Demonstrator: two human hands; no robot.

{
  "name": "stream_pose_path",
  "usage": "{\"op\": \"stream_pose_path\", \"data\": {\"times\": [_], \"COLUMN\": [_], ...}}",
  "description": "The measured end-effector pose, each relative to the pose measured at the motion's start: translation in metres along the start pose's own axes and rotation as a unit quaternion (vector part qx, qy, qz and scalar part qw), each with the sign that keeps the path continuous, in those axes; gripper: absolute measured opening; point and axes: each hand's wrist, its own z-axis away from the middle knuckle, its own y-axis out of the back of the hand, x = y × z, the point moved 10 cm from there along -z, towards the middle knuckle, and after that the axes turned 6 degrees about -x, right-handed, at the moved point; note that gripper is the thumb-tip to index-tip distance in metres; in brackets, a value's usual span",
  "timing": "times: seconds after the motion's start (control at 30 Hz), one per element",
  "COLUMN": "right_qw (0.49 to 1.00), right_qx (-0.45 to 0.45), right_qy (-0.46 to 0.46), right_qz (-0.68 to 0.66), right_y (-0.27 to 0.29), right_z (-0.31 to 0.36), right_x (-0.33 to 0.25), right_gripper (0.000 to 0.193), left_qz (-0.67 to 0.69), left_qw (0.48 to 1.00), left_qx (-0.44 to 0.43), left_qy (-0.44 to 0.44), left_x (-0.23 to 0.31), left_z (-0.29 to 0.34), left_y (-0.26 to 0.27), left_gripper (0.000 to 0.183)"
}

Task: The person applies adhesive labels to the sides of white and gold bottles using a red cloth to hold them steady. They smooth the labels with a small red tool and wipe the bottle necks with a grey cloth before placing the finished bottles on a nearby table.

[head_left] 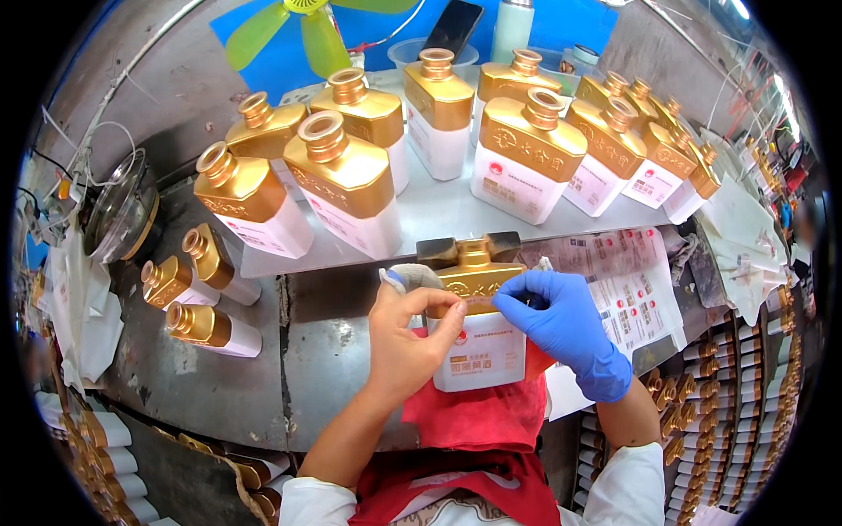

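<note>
A gold-and-white bottle (480,355) stands in front of me, its neck between two dark pads. My left hand (405,329) is bare, apart from a greyish covering on some fingers. Its thumb and forefinger are pinched together in front of the bottle's left side, near where gold meets white. Across from it, my right hand (570,320), in a blue glove, pinches close to the bottle's right shoulder. Whatever either pinch holds is too small to make out. Beneath the bottle lies a red cloth (478,416).
Several similar bottles (526,162) stand on a raised metal shelf (351,250). Smaller bottles (215,329) are at the left. Printed label sheets (636,302) lie to the right. A green fan (324,39) and a phone (453,26) are behind. Rows of bottles (710,421) fill the lower right.
</note>
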Motion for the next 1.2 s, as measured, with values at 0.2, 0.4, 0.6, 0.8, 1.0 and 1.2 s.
{"op": "stream_pose_path", "data": {"times": [0.2,0.4,0.6,0.8,1.0,1.2], "right_qw": [0.998,0.994,0.999,0.999,0.999,0.999], "right_qx": [0.044,0.073,0.029,0.018,0.004,0.004], "right_qy": [0.03,0.033,-0.023,-0.032,-0.036,-0.034], "right_qz": [0.024,0.08,0.035,0.03,0.018,0.024], "right_y": [0.006,0.018,0.014,0.014,0.013,0.013], "right_z": [-0.006,-0.028,-0.04,-0.046,-0.049,-0.051], "right_x": [-0.007,-0.012,0.004,0.013,0.017,0.02], "right_gripper": [0.016,0.018,0.02,0.023,0.025,0.026], "left_qz": [-0.092,-0.124,-0.126,-0.13,-0.134,-0.145], "left_qw": [0.992,0.987,0.991,0.991,0.99,0.987], "left_qx": [0.049,0.063,0.038,0.021,0.006,-0.025], "left_qy": [-0.066,-0.079,-0.009,0.013,0.035,0.06], "left_x": [0.011,0.012,-0.008,-0.009,-0.012,-0.014], "left_z": [-0.009,-0.031,-0.041,-0.046,-0.048,-0.052], "left_y": [0.001,-0.003,-0.008,-0.007,-0.007,-0.007], "left_gripper": [0.007,0.006,0.005,0.007,0.01,0.013]}}
